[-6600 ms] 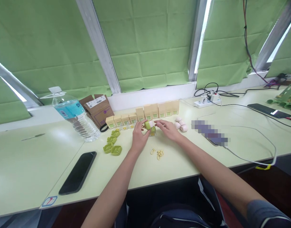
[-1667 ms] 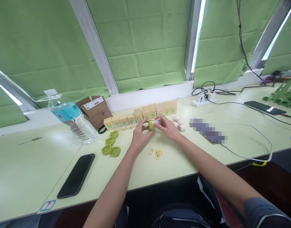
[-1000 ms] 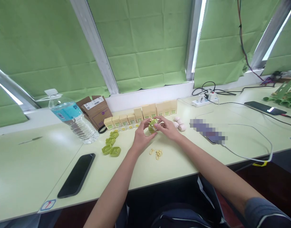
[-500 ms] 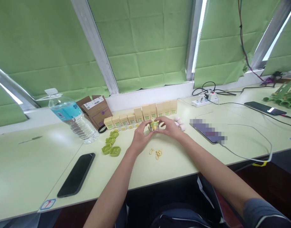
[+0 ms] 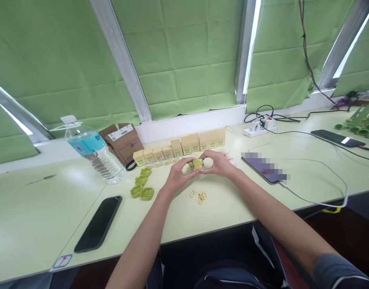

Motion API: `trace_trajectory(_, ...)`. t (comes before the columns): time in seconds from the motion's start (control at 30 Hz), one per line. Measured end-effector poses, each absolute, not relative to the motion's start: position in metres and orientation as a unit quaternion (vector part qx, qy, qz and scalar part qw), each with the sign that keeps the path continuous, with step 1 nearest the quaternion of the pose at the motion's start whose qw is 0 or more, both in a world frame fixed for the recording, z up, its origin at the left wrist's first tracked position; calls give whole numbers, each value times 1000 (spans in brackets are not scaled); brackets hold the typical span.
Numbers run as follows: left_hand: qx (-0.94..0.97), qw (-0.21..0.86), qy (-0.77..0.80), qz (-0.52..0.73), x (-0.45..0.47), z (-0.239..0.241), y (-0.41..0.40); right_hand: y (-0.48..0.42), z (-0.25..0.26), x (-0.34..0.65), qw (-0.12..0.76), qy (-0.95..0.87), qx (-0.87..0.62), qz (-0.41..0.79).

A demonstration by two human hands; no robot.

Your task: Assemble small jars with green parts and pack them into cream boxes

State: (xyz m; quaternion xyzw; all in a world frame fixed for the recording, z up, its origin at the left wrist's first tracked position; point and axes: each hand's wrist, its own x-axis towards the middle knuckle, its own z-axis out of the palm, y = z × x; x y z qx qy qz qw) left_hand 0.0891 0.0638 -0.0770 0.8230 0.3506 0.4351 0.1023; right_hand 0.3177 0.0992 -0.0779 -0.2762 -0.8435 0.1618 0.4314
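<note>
Small green case (image 5: 198,164): clamped from both sides between left hand (image 5: 176,178) and right hand (image 5: 221,164), fingers closed on it. Row of boxes (image 5: 184,146) just behind; yellow clips (image 5: 200,196) near, in front; bare table (image 5: 226,210) toward near edge

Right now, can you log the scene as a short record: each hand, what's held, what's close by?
held: small case, clear with green inside and a yellow smiley on the front
left hand: fingers pinch the case's left side
right hand: fingers pinch its right side
near: yellow loops in front of the hands; green shells to the left; row of small boxes behind
far left: phone, water bottle
</note>
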Motion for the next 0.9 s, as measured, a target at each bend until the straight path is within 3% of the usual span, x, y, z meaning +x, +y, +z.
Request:
trace_trajectory(0.53,768,195,393,467,96,-81,61,95,-85,303,468,-787,-308,258)
trace_trajectory(0.67,719,207,399,530,96,-74,71,94,-85,300,488,-774,-322,245)
trace_trajectory(0.9,626,64,519,578,65,-48,121,96,-84,298,484,-776,-342,214)
